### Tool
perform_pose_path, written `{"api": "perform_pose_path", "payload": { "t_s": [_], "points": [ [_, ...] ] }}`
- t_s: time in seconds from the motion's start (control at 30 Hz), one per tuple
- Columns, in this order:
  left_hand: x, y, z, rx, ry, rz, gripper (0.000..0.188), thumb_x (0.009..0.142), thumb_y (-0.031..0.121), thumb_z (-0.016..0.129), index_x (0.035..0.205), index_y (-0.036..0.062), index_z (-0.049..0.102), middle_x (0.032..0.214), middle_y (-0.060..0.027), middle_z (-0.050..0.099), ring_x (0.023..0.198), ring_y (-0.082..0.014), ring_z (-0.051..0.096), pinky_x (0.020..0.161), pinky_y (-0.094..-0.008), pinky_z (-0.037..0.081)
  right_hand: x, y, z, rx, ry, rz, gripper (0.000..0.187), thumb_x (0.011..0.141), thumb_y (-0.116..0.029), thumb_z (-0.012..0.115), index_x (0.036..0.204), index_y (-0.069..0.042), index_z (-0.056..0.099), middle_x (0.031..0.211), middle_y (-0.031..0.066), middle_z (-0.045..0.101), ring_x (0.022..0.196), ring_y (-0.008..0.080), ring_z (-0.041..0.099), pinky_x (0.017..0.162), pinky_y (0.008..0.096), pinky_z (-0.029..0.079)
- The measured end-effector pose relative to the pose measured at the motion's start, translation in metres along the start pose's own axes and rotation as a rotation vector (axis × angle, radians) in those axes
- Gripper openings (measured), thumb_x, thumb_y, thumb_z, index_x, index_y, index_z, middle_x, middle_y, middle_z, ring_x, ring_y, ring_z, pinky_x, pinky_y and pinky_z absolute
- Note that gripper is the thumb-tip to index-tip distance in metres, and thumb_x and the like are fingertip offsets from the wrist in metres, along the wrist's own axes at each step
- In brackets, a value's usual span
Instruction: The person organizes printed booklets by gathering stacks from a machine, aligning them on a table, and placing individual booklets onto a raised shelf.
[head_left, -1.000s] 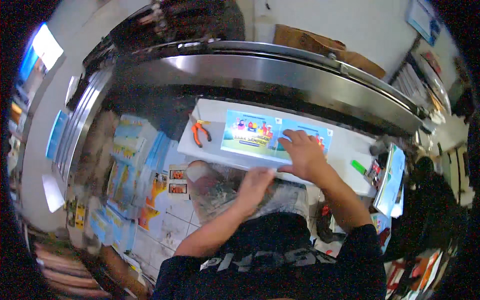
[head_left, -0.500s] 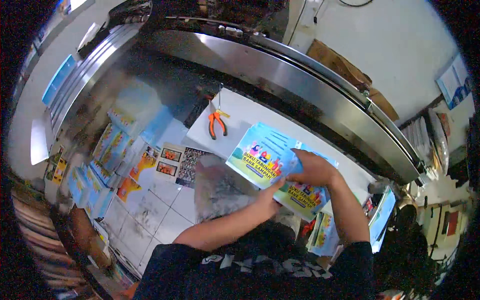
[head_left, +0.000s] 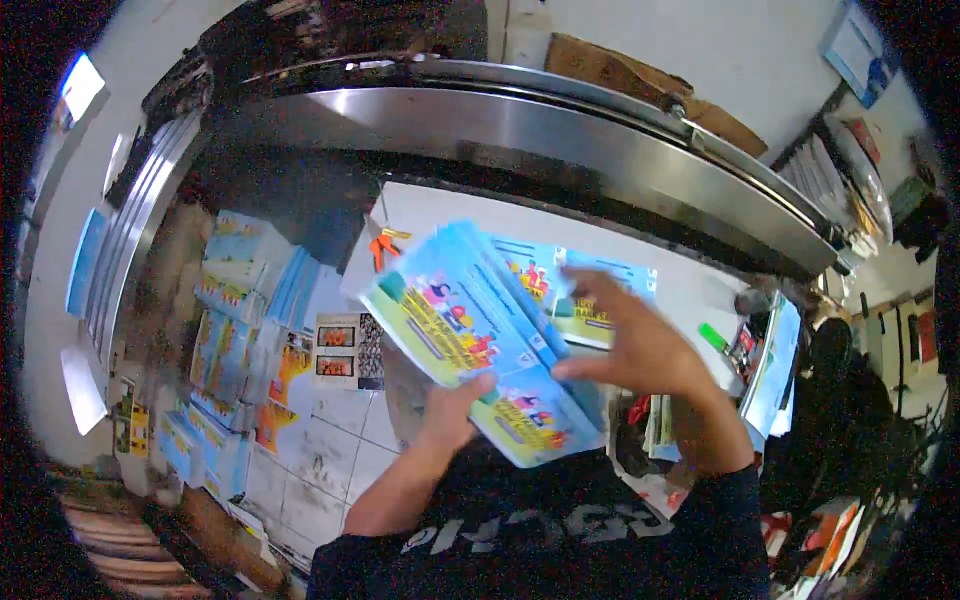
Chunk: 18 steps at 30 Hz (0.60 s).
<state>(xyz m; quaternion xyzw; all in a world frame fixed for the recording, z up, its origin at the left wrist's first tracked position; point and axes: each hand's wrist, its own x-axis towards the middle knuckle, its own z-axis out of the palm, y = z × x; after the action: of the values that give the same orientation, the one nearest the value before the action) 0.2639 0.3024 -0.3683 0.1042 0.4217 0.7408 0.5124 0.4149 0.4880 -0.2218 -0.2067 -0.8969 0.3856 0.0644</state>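
My left hand [head_left: 458, 408] is closed on the lower edge of a stack of printed sheets [head_left: 425, 305], with its thumb on top. These sheets are light blue and green, with cartoon figures and yellow lettering, and they are tilted and partly fanned. To their right, my right hand [head_left: 640, 345] has its thumb and fingers spread apart, the thumb close to the stack's right edge. Whether that thumb touches the paper I cannot tell. Beneath the right fingers, more matching sheets [head_left: 605, 275] lie on the white tabletop [head_left: 440, 200], partly covered by the held stack.
Orange-handled pliers [head_left: 383, 250] lie at the table's left end. A long metal bar [head_left: 560, 130] runs behind the table. Piles of printed sheets [head_left: 225, 330] stand on the left. A green marker-like object [head_left: 713, 337] and upright papers [head_left: 775, 370] are at the right.
My left hand has moved left with the stack, which has turned and fanned out. My right hand has spread its fingers, and sheets now show on the table beneath it. The view has shifted.
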Motion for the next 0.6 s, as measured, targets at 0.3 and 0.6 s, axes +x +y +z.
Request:
{"api": "perform_pose_path", "payload": {
  "t_s": [0.3, 0.6],
  "points": [
    [0.063, 0.172, 0.143, 1.884, -0.954, 0.065, 0.064, 0.061, 0.039, 0.080, 0.111, 0.0025, 0.063, 0.100, -0.0205, 0.067, 0.094, -0.0332, 0.066, 0.081, -0.0407, 0.051, -0.054, 0.044, -0.071, 0.549, -0.091, -0.009, 0.132, 0.053, -0.042, 0.091, 0.149, -0.001, 0.010, 0.148, 0.0204, 0.031, 0.139, 0.0303, 0.028, 0.113, 0.0428, 0.025],
    [0.206, 0.090, 0.215, 2.051, -1.383, -0.409, 0.069, 0.059, 0.030, 0.086, 0.117, 0.0027, 0.059, 0.110, -0.0156, 0.067, 0.099, -0.0267, 0.065, 0.086, -0.0385, 0.050, -0.063, 0.130, 0.006, 0.947, 0.538, 0.308, 0.090, 0.068, -0.023, 0.085, 0.136, 0.004, 0.034, 0.125, 0.0199, 0.055, 0.117, 0.0262, 0.052, 0.103, 0.0376, 0.039]
  ]
}}
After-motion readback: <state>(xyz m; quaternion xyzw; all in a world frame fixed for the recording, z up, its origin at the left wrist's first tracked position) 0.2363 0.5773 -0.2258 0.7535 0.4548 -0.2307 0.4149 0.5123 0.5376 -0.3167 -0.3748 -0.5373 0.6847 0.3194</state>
